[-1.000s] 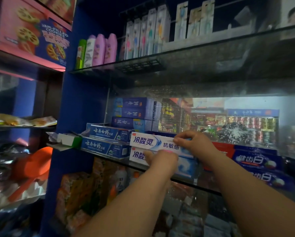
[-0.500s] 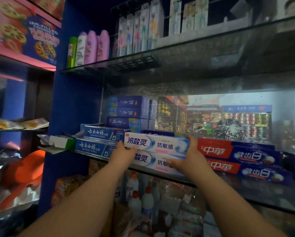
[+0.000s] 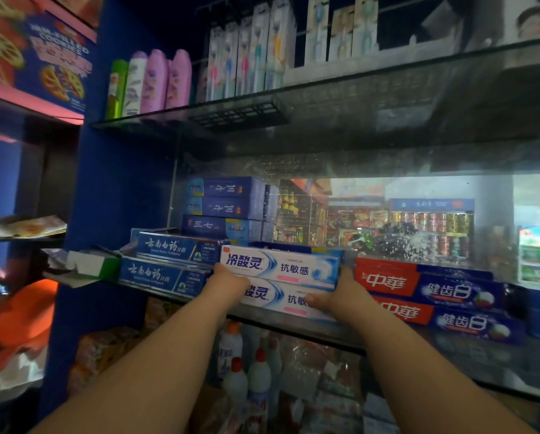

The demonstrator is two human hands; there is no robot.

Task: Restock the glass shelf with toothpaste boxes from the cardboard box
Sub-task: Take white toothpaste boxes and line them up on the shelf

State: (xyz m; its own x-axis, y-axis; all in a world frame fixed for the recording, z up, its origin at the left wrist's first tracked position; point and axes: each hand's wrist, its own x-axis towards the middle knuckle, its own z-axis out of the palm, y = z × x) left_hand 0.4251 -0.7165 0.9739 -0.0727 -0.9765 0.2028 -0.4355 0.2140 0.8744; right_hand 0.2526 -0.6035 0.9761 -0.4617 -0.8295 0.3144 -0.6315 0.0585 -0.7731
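On the glass shelf (image 3: 293,322), two white toothpaste boxes with blue wave graphics were stacked lengthwise along the front edge, the upper white box (image 3: 279,268) resting on the lower white box (image 3: 276,298). The stack was clasped at both ends: the left hand (image 3: 228,281) was pressed against the left end, and the right hand (image 3: 340,297) was wrapped around the right end, its thumb laid across the lower box's face. "冷酸灵" and "抗敏感" were printed on the upper box. Just beside the stack on the left, two dark blue boxes (image 3: 168,261) marked "云南白药" were stacked; behind them, three blue boxes (image 3: 225,208) were piled. On the right, red-and-blue boxes (image 3: 428,286) lettered "中華" and "健齿白" were stacked. Pink bottles (image 3: 165,81) and packaged toothbrushes (image 3: 250,48) were arranged on the shelf above. White bottles with orange caps (image 3: 246,371) were seen below.
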